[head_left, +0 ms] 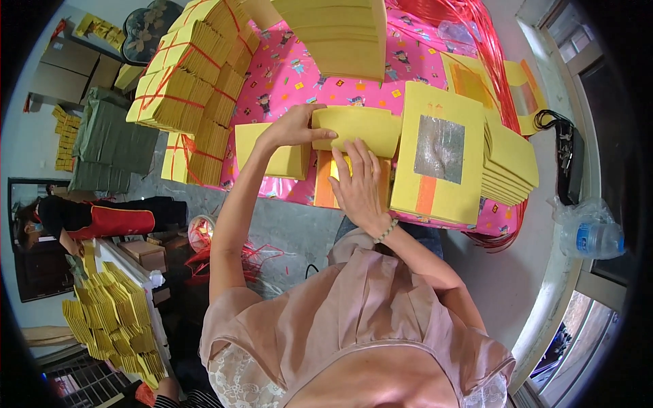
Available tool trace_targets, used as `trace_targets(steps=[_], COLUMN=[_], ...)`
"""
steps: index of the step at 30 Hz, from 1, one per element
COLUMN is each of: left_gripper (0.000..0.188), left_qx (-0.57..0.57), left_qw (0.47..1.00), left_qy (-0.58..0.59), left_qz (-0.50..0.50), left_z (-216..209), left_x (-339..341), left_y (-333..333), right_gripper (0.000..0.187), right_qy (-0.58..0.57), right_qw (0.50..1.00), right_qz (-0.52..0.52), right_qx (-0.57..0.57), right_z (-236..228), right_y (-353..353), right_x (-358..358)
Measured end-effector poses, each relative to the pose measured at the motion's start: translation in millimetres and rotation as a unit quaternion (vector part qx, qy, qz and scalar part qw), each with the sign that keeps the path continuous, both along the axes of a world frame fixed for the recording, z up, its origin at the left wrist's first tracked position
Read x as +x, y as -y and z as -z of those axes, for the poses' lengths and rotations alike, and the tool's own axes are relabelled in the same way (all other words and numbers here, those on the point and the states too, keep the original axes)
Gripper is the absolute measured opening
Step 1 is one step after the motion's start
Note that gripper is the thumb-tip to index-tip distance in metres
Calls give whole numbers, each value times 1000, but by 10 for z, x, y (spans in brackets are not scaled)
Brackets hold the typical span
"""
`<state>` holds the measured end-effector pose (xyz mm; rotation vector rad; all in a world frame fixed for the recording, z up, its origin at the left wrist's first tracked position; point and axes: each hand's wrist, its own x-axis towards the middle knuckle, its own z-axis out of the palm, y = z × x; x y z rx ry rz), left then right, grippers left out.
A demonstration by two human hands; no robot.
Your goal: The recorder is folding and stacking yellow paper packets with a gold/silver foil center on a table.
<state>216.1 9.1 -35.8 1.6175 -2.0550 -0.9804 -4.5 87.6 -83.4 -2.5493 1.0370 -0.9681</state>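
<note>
My left hand (294,129) grips the left edge of a yellow paper sheet (364,122), thumb on the near face and the other fingers partly behind it. Spread fingers of my right hand (359,180), which has a beaded bracelet at the wrist, rest on the sheet's lower part. Below that hand lies a yellow and orange piece (326,187), partly covered. Left of the hands sits a small yellow stack (272,153). On the right a larger yellow stack (415,156) carries a shiny silver patch and an orange strip.
A pink patterned cloth (272,75) covers the table. Bundles tied with red string (194,75) pile up at left. Yellow stacks (507,163) and red strands (486,41) lie at right. A plastic bottle (595,238) stands by the window. A person (115,217) works at another table, far left.
</note>
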Motion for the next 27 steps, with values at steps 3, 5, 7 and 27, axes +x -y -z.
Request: trace_targets(steps=[3, 5, 7, 27], left_gripper=[69, 69, 69, 41], left_qx=[51, 83, 116, -16], left_qw=[994, 994, 991, 990], left_qy=[-93, -73, -52, 99], left_qz=[-7, -26, -46, 103], left_z=[64, 56, 45, 568], left_x=[50, 35, 2, -263], left_y=[118, 200, 270, 733], right_gripper=[75, 77, 79, 56], right_qy=[-17, -19, -31, -40], right_qw=[1000, 998, 997, 993], right_qz=[15, 42, 55, 99], right_qx=[22, 33, 50, 57], right_z=[74, 118, 145, 356], right_y=[97, 168, 224, 438], right_x=[58, 118, 176, 332])
